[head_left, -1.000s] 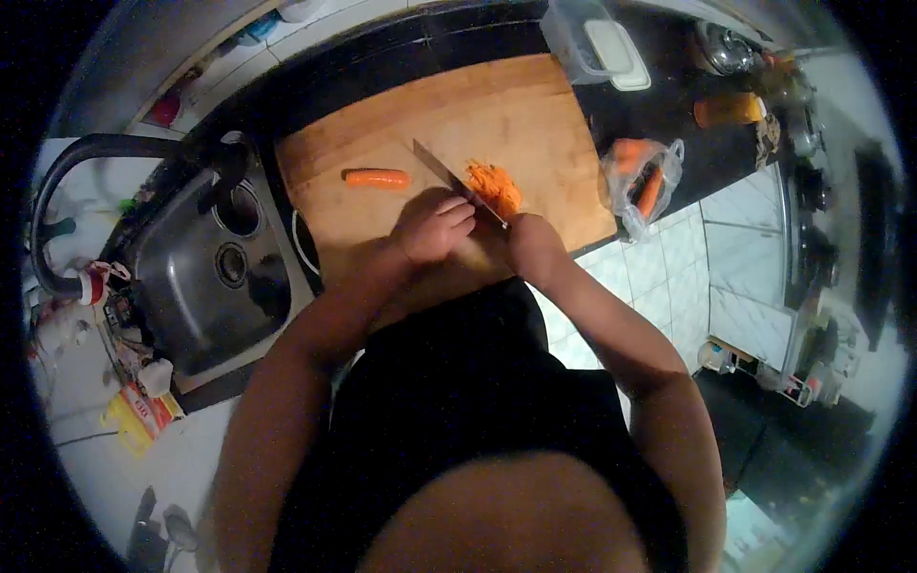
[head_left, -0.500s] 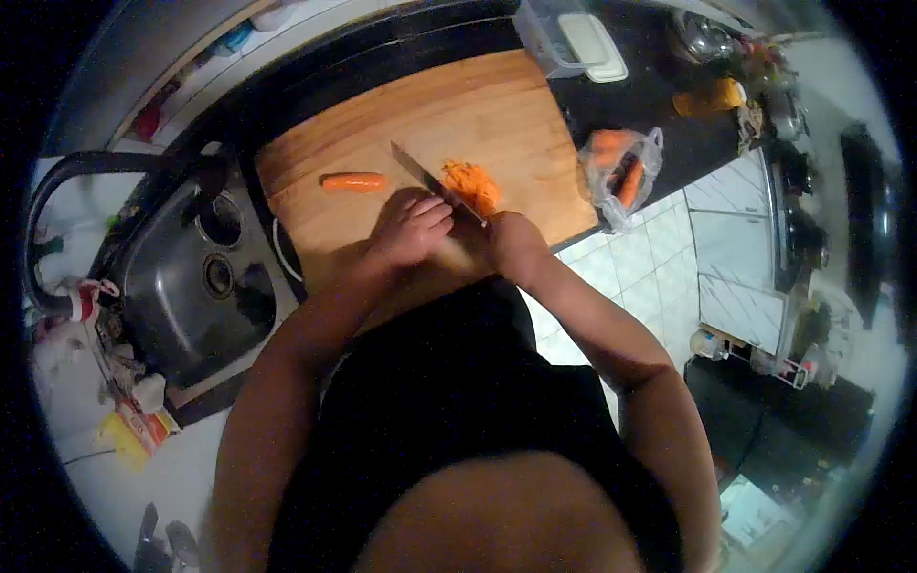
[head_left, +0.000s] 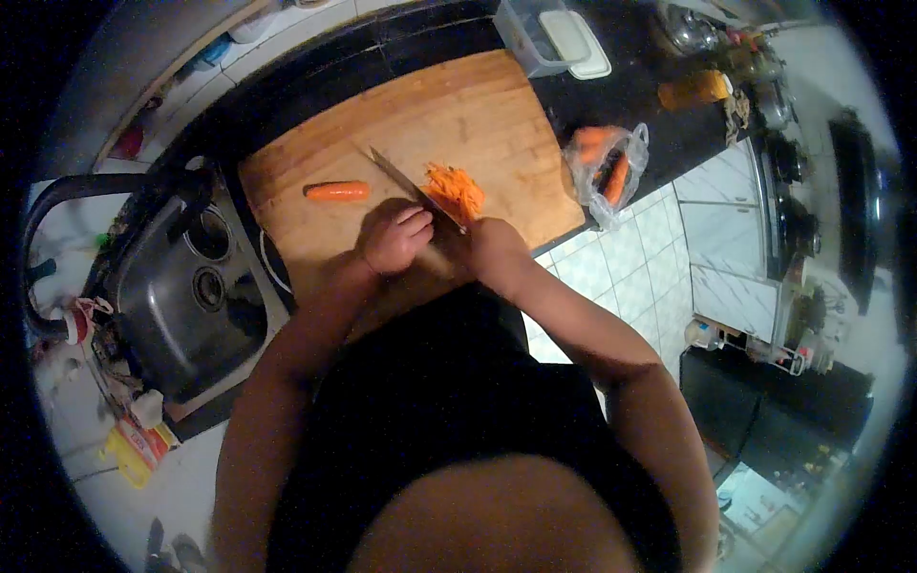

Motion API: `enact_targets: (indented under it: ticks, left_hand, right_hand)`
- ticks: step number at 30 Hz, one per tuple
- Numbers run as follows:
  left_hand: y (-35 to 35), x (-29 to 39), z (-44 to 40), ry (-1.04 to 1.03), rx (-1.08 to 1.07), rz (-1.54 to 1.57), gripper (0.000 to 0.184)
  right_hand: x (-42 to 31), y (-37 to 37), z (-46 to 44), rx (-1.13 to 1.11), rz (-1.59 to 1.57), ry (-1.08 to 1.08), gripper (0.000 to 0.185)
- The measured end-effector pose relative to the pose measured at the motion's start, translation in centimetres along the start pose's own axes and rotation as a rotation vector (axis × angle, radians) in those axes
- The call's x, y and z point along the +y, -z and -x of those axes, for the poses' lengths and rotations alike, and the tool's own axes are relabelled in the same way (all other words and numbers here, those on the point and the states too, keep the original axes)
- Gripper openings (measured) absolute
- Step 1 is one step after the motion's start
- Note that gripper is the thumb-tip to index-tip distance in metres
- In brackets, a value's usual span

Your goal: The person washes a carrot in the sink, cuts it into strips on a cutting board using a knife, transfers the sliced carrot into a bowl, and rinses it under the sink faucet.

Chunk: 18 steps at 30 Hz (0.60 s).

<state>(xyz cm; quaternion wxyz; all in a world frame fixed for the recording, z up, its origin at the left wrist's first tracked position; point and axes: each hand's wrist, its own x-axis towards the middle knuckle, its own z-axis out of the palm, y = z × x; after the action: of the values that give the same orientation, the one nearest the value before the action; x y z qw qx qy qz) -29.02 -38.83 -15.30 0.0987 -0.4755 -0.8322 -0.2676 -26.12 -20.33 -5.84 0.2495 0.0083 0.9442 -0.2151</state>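
My right hand (head_left: 492,253) grips a kitchen knife (head_left: 394,176), whose blade slants away to the upper left over the wooden cutting board (head_left: 487,105). Close beside the blade is my left hand (head_left: 397,241), its fingers curled in. Whatever lies under those fingers is hidden. Along the blade's right side sits a heap of thin orange carrot strips (head_left: 454,191). A peeled whole carrot (head_left: 336,191) rests on the board to the left of the knife.
A clear plastic bag of carrots (head_left: 611,172) lies at the board's right edge. Behind it are a plastic container (head_left: 530,43) and its pale lid (head_left: 575,45). A steel sink (head_left: 181,315) with a black faucet (head_left: 86,186) borders the board on the left.
The whole view has shifted slightly, so the board and everything on it appear a little further left. Relative to the board, both hands and the knife have hardly moved.
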Motion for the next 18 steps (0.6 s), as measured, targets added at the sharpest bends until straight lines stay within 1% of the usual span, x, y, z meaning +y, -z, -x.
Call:
enact_targets:
  ticks: [3,6,7,10,11,12,14,16,18]
  left_hand:
    - [-1.2,-0.3,0.4,-0.019,0.110,0.022,0.015]
    - [-0.5,-0.5,0.0,-0.049,0.049,-0.052,0.014]
    - [0.3,0.1,-0.6,-0.035,0.122,-0.029,0.013]
    - [0.5,-0.1,-0.8,-0.066,0.119,-0.018,0.013]
    - [-0.1,-0.2,-0.4,-0.048,0.126,-0.025,0.012]
    - [-1.1,-0.4,0.0,-0.032,0.129,-0.028,0.012]
    - [-1.1,-0.3,0.0,-0.020,0.121,-0.038,0.012]
    - [0.6,-0.1,-0.7,-0.019,0.091,-0.048,0.011]
    - [0.7,-0.3,-0.9,-0.083,0.136,-0.066,0.011]
  right_hand:
    - [-0.1,-0.2,-0.1,-0.004,-0.005,0.026,0.024]
    - [-0.6,0.0,-0.8,-0.015,-0.069,-0.035,0.026]
    - [-0.8,0.3,-0.8,-0.018,-0.098,-0.068,0.026]
    - [-0.5,2.1,0.4,-0.090,-0.036,-0.062,0.028]
    - [-0.5,1.9,0.7,-0.052,-0.046,-0.024,0.029]
    - [0.0,0.7,0.4,-0.037,-0.049,-0.027,0.029]
    - [1.0,-1.9,-1.2,0.017,-0.052,-0.024,0.030]
    - [0.0,-0.6,-1.0,-0.019,-0.033,-0.033,0.028]
    - [-0.8,0.8,-0.7,-0.046,-0.038,-0.016,0.027]
